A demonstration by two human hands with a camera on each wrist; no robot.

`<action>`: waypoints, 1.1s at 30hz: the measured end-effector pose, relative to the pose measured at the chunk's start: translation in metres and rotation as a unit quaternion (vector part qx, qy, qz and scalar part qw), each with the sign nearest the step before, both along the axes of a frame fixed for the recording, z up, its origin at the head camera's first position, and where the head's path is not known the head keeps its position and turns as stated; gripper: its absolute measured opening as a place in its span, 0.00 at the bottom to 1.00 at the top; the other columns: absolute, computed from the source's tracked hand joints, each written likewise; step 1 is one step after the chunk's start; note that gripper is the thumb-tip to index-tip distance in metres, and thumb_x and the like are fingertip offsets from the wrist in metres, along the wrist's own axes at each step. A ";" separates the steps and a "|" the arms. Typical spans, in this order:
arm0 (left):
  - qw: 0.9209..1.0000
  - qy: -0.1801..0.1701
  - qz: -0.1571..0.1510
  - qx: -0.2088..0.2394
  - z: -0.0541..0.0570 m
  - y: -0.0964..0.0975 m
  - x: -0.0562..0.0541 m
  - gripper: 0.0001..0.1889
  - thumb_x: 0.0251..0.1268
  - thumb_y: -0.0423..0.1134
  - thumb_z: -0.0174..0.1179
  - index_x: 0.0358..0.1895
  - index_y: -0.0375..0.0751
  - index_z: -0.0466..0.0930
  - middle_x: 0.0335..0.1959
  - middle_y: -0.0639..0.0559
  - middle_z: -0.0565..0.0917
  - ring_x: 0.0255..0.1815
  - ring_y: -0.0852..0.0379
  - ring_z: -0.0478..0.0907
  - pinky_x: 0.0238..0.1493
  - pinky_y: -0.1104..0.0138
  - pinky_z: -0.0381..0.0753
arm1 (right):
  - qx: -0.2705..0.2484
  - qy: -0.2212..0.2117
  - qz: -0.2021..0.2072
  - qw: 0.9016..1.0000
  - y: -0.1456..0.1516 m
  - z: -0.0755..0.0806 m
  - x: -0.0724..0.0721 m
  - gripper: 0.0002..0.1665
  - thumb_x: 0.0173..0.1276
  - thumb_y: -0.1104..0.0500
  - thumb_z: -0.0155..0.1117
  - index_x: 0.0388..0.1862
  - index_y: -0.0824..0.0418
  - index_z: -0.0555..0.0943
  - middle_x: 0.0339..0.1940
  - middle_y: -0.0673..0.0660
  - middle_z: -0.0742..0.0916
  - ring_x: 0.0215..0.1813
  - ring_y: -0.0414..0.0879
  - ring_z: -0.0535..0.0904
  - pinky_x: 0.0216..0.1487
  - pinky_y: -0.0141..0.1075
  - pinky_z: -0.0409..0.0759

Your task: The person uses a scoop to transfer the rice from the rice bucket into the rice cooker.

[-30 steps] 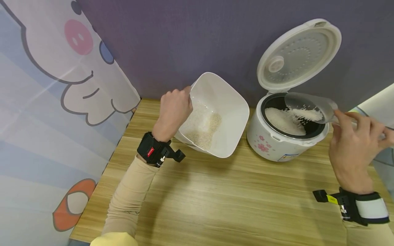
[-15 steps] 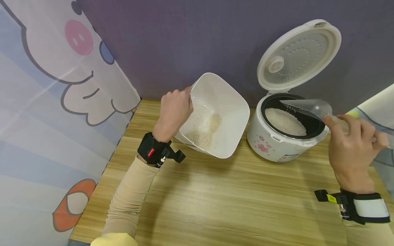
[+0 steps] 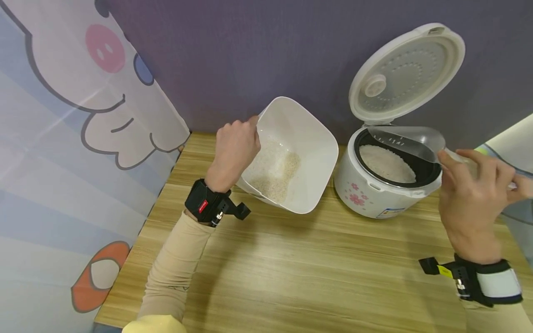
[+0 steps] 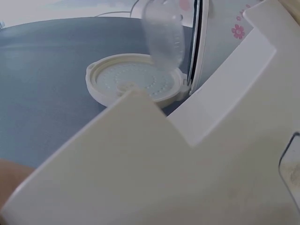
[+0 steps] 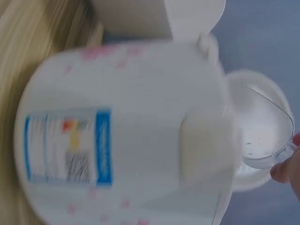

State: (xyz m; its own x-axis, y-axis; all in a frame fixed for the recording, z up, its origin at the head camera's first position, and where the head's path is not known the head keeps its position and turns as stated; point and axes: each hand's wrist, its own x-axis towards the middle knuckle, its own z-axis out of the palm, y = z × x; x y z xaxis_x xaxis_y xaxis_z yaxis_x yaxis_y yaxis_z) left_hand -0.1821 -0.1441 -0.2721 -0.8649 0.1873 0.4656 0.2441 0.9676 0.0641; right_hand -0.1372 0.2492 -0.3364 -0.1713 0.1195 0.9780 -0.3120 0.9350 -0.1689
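My left hand point(image 3: 238, 150) grips the left rim of a white rice bin point(image 3: 310, 162), which is tilted so its mouth faces me. Loose rice point(image 3: 276, 180) lies along its lower inside. At the right, my right hand point(image 3: 474, 199) holds a clear plastic scoop point(image 3: 416, 138) by its handle, over the open rice cooker point(image 3: 354, 185). A few grains cling inside the scoop, also seen in the right wrist view. Inside the cooker's dark pot, white rice point(image 3: 387, 164) is heaped toward the left. The bin's wall fills much of the left wrist view.
The cooker's lid point(image 3: 408, 69) stands raised against the dark wall point(image 3: 233, 55) behind. A cartoon-printed curtain point(image 3: 54, 185) hangs along the left edge of the wooden table point(image 3: 300, 268). A label point(image 5: 68, 147) is on the cooker's front.
The scoop has tipped and poured its rice into the cooker pot, then turned slightly; only a few grains stay in it. The left hand and the bin have hardly moved.
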 end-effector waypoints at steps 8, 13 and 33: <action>1.000 0.001 -0.006 0.001 0.000 0.000 0.002 0.12 0.75 0.33 0.51 0.47 0.35 0.85 0.17 0.43 0.80 0.17 0.54 0.65 0.16 0.59 0.71 | 0.033 0.017 0.078 0.996 -0.052 0.012 0.002 0.10 0.62 0.73 0.71 0.35 0.59 0.89 0.44 0.61 0.88 0.45 0.66 0.73 0.51 0.52 0.44; 1.000 -0.002 -0.004 0.000 0.000 0.001 0.003 0.11 0.74 0.33 0.51 0.46 0.35 0.84 0.17 0.43 0.79 0.17 0.54 0.65 0.17 0.57 0.74 | 0.133 0.008 0.092 0.987 -0.083 0.010 -0.003 0.11 0.61 0.72 0.71 0.35 0.57 0.89 0.44 0.59 0.89 0.46 0.60 0.78 0.49 0.52 0.49; 1.000 -0.009 -0.005 -0.012 0.003 0.012 0.007 0.13 0.75 0.34 0.51 0.51 0.36 0.84 0.20 0.41 0.82 0.16 0.49 0.75 0.19 0.55 0.79 | 0.535 -0.062 0.069 0.840 -0.128 -0.014 -0.045 0.13 0.76 0.68 0.43 0.45 0.71 0.77 0.44 0.63 0.79 0.45 0.54 0.71 0.45 0.39 0.66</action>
State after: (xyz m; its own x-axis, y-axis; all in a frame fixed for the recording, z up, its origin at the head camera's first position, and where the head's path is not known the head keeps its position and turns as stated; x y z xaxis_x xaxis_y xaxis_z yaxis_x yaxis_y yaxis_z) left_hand -0.1746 -0.1324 -0.2689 -0.8707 0.2071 0.4461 0.2532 0.9663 0.0458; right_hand -0.1822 0.1211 -0.3501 -0.2198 -0.8457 0.4863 -0.4728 0.5284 0.7051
